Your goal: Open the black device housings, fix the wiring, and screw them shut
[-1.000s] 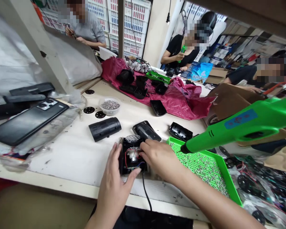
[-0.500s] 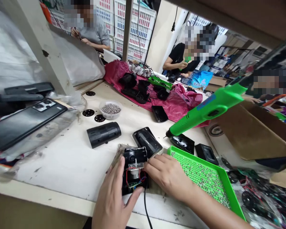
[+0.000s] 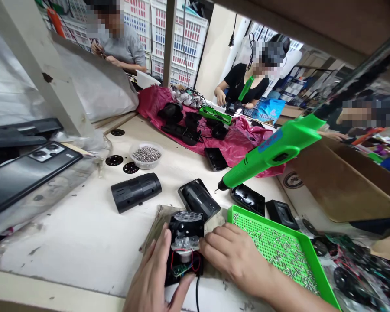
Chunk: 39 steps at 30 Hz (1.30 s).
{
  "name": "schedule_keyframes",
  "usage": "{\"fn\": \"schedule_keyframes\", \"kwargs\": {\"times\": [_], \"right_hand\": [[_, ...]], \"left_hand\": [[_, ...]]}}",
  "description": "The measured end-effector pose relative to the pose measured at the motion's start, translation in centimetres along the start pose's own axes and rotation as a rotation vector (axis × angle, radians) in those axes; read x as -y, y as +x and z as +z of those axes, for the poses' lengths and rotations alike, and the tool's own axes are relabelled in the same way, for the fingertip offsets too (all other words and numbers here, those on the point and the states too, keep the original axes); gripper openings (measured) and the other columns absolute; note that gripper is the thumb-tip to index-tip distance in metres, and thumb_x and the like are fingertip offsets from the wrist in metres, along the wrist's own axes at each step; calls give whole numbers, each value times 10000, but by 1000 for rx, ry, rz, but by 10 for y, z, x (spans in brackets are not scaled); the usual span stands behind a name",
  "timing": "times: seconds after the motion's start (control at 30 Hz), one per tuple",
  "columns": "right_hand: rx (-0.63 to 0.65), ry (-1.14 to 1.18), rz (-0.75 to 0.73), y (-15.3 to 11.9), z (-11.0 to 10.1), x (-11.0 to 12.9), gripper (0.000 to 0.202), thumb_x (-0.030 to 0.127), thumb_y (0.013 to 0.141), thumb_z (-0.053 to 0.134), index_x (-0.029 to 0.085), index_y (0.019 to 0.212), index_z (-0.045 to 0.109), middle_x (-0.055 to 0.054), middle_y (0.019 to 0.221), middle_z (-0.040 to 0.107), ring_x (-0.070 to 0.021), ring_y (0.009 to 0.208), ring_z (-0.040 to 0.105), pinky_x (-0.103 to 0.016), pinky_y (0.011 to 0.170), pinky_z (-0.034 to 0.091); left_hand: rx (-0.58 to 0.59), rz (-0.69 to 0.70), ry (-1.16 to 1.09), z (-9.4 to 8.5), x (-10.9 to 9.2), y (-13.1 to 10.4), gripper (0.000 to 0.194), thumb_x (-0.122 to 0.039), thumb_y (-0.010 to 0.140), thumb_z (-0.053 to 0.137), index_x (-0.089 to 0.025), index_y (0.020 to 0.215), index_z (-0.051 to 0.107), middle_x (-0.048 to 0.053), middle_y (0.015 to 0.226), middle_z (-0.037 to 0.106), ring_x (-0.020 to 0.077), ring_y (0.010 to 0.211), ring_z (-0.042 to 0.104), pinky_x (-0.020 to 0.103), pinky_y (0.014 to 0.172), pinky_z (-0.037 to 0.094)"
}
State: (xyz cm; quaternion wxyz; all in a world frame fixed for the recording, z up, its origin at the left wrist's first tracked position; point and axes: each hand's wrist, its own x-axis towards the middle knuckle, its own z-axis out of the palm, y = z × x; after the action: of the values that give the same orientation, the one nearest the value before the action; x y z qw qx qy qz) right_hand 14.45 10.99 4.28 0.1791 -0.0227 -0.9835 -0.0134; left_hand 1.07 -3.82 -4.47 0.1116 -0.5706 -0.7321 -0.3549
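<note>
A black device housing [image 3: 186, 225] with red wires, a small circuit board and a round perforated top part sits on a cloth near the table's front edge. Along its left side lies my left hand [image 3: 152, 273], thumb across the lower edge, gripping it. The fingers of my right hand [image 3: 230, 251] are bent together against the housing's right side; whether they pinch a small part is hidden. A black cable runs down from the housing. Just beyond are a black shell [image 3: 199, 199] and a black cylinder [image 3: 136, 190]. A green electric screwdriver [image 3: 266, 151] hangs above, tip down-left.
A green tray [image 3: 279, 251] of screws stands at the right, with black parts behind it. A clear bowl [image 3: 146, 156] holds small metal pieces. Pink plastic [image 3: 237, 138] bears black parts. A phone [image 3: 29, 173] lies left, a cardboard box [image 3: 344, 182] right. People work beyond.
A round perforated part now shows on top of the housing, where a flat black frame showed before. The view has shifted slightly. Across the table, a person's hands have lowered with a green tool upright nearby.
</note>
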Motion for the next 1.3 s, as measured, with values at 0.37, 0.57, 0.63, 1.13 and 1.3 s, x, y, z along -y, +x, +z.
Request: {"fn": "schedule_keyframes", "kwargs": {"times": [0.37,0.57,0.63,1.13,1.3], "right_hand": [[131,47,204,13,11,-2,278,227,995,439,177,756,572,-8,687,581,-167,594,488,-324,596,311],[363,264,361,25,-1,-12,224,229,957,438,157,879,635,-53,806,666,-174,677,580,-317,627,367],[411,334,392,28,-8,-16,223,206,937,434,165,892,649,-56,830,686,-175,703,602,-311,629,381],[446,533,345,32,-23,-28,323,8,739,448,174,900,673,-8,847,708,-123,748,628,-253,656,441],[415,275,317,35,-16,-21,128,231,869,568,163,798,650,-21,786,693,-148,676,600,-299,572,339]], "left_hand": [[87,-113,-30,2,-2,10,813,-458,892,542,-132,1537,171,182,1434,508,321,1203,594,442,865,590],[77,-187,-136,2,-5,17,773,-480,896,529,-187,1531,198,184,1441,499,347,1219,570,525,883,564],[91,-211,-172,2,-5,17,780,-478,891,541,-210,1533,189,176,1466,471,352,1245,546,537,910,546],[280,-451,-408,-4,3,12,735,-487,878,556,-363,1517,215,82,1546,380,321,1363,427,539,1016,467],[237,-384,-338,-2,0,17,760,-492,866,575,-349,1520,216,99,1543,382,332,1357,433,570,1037,437]]}}
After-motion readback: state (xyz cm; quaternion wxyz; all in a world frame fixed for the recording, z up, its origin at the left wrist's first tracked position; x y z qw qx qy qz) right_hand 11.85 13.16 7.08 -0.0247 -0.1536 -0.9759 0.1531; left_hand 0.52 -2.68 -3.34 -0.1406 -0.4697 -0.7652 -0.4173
